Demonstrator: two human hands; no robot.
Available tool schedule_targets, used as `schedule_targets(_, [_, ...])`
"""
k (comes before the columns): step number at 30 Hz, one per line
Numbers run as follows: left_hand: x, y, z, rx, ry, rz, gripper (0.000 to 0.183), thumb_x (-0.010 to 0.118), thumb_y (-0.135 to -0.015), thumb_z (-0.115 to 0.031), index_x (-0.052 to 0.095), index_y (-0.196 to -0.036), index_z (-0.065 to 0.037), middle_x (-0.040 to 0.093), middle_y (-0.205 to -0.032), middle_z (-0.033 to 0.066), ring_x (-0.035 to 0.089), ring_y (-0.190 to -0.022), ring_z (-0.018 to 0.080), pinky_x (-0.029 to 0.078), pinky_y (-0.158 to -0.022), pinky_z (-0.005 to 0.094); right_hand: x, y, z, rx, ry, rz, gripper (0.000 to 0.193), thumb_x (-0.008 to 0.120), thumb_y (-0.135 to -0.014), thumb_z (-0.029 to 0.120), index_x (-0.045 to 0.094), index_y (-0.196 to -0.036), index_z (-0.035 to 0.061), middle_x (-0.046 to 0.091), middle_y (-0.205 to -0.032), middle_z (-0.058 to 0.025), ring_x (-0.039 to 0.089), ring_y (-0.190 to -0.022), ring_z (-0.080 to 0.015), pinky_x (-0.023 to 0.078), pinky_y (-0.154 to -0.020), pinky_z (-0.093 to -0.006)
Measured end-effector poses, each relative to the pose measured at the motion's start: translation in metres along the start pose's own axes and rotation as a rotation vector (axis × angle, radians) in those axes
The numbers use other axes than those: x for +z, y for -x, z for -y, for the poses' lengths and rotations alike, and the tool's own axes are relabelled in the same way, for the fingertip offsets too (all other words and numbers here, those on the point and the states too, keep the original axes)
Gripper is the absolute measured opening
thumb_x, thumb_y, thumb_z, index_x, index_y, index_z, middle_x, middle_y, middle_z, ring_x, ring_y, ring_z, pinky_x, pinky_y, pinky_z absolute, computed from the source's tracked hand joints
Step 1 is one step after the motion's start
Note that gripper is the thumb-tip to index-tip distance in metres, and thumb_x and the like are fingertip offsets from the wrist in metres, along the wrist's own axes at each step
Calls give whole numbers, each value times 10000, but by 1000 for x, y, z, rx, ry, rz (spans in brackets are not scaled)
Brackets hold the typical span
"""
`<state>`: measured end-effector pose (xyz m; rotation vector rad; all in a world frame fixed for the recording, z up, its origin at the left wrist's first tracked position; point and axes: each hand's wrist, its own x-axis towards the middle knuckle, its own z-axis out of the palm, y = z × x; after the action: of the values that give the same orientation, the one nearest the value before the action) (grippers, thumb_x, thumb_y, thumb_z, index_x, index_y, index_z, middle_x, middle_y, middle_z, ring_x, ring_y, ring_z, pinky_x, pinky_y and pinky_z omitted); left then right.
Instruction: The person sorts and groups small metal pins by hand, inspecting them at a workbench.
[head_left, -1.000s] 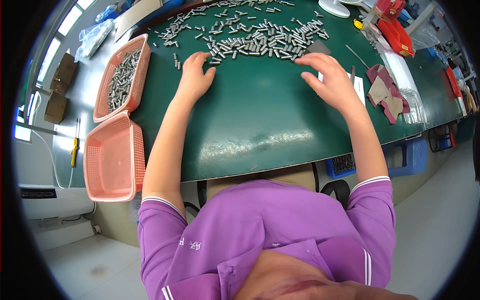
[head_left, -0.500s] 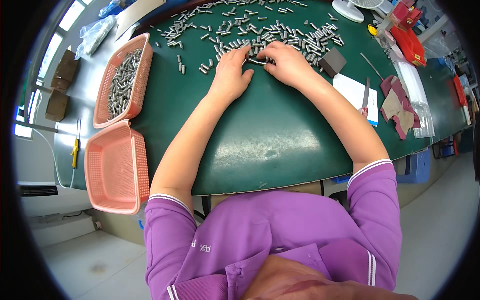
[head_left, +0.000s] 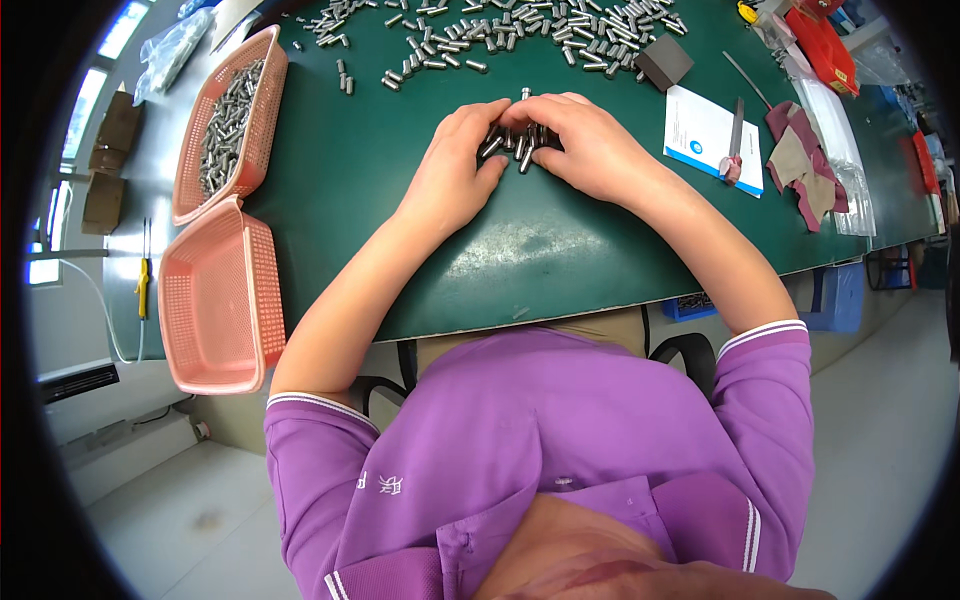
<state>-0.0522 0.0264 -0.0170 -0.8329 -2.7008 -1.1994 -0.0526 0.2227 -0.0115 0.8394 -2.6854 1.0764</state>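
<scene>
My left hand (head_left: 450, 165) and my right hand (head_left: 592, 148) are cupped toward each other on the green table top (head_left: 480, 250). Between them lies a small cluster of short silver metal pins (head_left: 525, 156), ringed by my curled fingers and thumbs. A few pins stick out toward me; one stands beyond the fingertips. Part of the cluster is hidden under my fingers. Farther off, a wide scatter of similar metal pins (head_left: 500, 30) covers the far part of the table.
At the left, a pink basket (head_left: 267, 110) holds many pins; a second pink basket (head_left: 263, 300) with its bottom showing sits nearer me. On the right are a dark block (head_left: 664, 62), a white paper sheet (head_left: 690, 125), a file (head_left: 738, 130) and a maroon-and-tan cloth (head_left: 800, 165).
Both hands have drawn back from the scattered pins toward me, bringing a small cluster along between them. The whole view has shifted, so the table's far side sits higher.
</scene>
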Motion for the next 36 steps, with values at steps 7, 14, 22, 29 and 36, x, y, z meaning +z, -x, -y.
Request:
schedule_targets(7, [2,13,-3,88,-81,-40,603,652,-774,6,468,-1342,-77,581,-1222,99,504,-1190,280,414,-1012,373,-3,19,14,-38,147,-57,169,658,-760,57,639,-923,98,557,-978,-47,537,-957,-269,475,-840,-385])
schedule_targets(14, [2,13,-2,-3,-2,-39,627,646,-782,19,439,-1367,-74,611,-1169,70,529,-1133,245,427,-977,354,-20,22,18,93,198,43,97,668,-766,95,622,-850,82,566,-925,-61,548,-926,-267,478,-803,-384])
schedule_targets(22, [1,13,-4,-27,64,-2,633,661,-757,22,442,-1346,-54,620,-1105,86,534,-1108,286,434,-962,388,-8,22,19,82,190,-67,189,657,-769,68,616,-952,99,572,-875,-40,580,-878,-248,483,-776,-368])
schedule_targets(29, [1,15,-8,-91,113,-33,669,644,-765,27,390,-1380,-47,596,-1105,97,538,-1098,279,452,-936,374,0,17,16,29,179,-47,167,626,-780,61,616,-937,115,539,-902,-60,573,-899,-262,499,-762,-381])
schedule_targets(36, [0,18,-5,-96,90,-10,705,655,-770,43,391,-1412,-81,600,-1073,53,564,-1085,186,436,-985,326,-6,22,14,71,185,-35,146,668,-775,120,605,-905,101,550,-879,-69,575,-892,-269,491,-760,-388])
